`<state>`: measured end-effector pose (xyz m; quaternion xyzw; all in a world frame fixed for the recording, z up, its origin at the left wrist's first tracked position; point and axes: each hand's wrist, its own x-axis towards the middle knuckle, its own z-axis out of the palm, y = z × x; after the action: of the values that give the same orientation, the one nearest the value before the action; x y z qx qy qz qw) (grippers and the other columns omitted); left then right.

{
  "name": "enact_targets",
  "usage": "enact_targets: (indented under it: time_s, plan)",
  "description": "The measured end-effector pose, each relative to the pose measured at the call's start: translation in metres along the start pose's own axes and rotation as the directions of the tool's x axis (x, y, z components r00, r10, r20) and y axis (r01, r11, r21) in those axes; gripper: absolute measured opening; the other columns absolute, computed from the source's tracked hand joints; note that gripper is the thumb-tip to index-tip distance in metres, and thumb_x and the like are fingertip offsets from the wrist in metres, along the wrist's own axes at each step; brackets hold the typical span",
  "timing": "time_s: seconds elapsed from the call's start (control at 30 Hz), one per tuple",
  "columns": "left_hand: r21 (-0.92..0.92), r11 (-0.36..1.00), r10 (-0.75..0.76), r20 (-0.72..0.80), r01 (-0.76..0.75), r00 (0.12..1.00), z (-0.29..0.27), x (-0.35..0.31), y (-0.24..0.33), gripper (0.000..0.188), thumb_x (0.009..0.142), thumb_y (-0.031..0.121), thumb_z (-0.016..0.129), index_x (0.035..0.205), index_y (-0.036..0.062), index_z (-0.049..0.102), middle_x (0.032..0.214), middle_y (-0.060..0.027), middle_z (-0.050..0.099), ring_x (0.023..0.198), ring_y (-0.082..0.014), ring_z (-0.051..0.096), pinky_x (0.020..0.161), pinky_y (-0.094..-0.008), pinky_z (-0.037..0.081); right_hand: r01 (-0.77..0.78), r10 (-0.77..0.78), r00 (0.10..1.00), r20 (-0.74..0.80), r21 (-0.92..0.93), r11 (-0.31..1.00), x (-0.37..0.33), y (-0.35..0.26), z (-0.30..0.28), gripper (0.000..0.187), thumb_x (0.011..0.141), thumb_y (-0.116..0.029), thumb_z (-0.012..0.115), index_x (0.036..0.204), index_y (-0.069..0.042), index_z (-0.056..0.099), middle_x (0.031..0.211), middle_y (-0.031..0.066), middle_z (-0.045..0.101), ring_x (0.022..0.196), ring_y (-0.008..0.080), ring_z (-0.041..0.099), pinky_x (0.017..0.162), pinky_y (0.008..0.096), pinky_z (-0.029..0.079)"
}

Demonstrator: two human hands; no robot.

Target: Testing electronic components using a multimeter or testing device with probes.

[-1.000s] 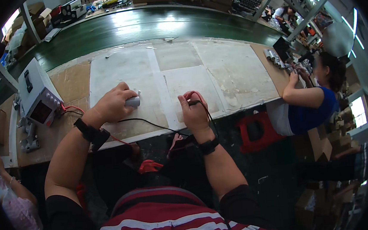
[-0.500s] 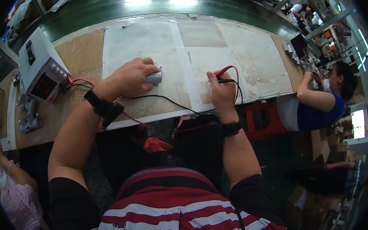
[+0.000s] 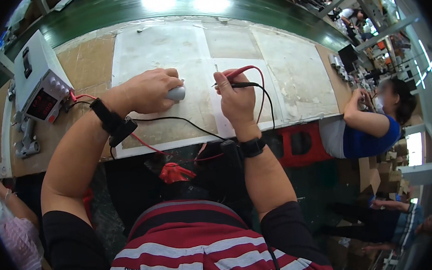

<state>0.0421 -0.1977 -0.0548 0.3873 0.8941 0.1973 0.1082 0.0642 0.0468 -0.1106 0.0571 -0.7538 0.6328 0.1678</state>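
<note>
My left hand [image 3: 152, 90] is closed over a short grey cylindrical part [image 3: 176, 93] on the bench, its rounded end sticking out past the fingers. Most of that part is hidden under the palm. To its right, my right hand [image 3: 238, 102] pinches a red test probe [image 3: 236, 73] and a black test probe [image 3: 243, 85] together. Their thin metal tips point left toward the grey part, with a gap between. Red and black leads loop back from the probes over the wrist.
A grey box-shaped instrument [image 3: 44, 82] with a red display and knobs stands at left, leads plugged in. Grey jointed parts [image 3: 26, 142] lie beside it. A black lead [image 3: 187, 119] crosses the worktop [image 3: 158, 43]. A co-worker [image 3: 370, 123] sits at right; a red stool [image 3: 303, 146] is between us.
My right hand has moved left with the probes, closer to the grey part, and the tips now point left. The left hand keeps its hold; the grey part's end is turned slightly. The view has shifted slightly.
</note>
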Motion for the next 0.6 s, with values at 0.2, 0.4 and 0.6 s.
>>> enact_targets:
  time_s: [0.2, 0.4, 0.6]
  plan:
    - [0.031, 0.999, 0.005, 0.037, -0.006, 0.999, -0.002, 0.005, -0.003, 0.051, 0.077, 0.012, 0.07, 0.126, -0.0009, 0.066, 0.128, -0.0159, 0.063, 0.116, -0.0341, 0.06, 0.104, -0.0412, 0.048, -0.087, 0.086, 0.996, 0.017, 0.067, 0.994, 0.007, -0.018, 0.012, 0.02, 0.098, -0.019, 0.074, 0.096, 0.0, 0.067, 0.076, 0.0054, 0.068, 0.065, 0.011, 0.064, 0.059, 0.0243, 0.052]
    - [0.065, 0.994, 0.08, 0.064, -0.084, 0.995, -0.005, 0.008, -0.008, 0.044, 0.08, 0.012, 0.069, 0.121, -0.0009, 0.069, 0.123, -0.0156, 0.065, 0.111, -0.033, 0.065, 0.101, -0.0419, 0.05, -0.176, 0.167, 0.984, 0.065, 0.182, 0.967, 0.019, -0.01, 0.024, 0.022, 0.098, -0.019, 0.073, 0.096, 0.002, 0.066, 0.079, 0.0082, 0.071, 0.065, 0.0138, 0.068, 0.057, 0.0261, 0.055]
    - [0.108, 0.988, 0.098, 0.139, -0.113, 0.985, -0.011, 0.017, -0.012, 0.045, 0.08, 0.012, 0.068, 0.122, -0.0005, 0.07, 0.126, -0.0143, 0.066, 0.112, -0.0315, 0.066, 0.101, -0.041, 0.051, -0.234, 0.219, 0.971, 0.092, 0.227, 0.945, 0.029, -0.005, 0.029, 0.024, 0.099, -0.02, 0.072, 0.097, 0.003, 0.067, 0.081, 0.0096, 0.071, 0.065, 0.015, 0.069, 0.058, 0.0263, 0.056]
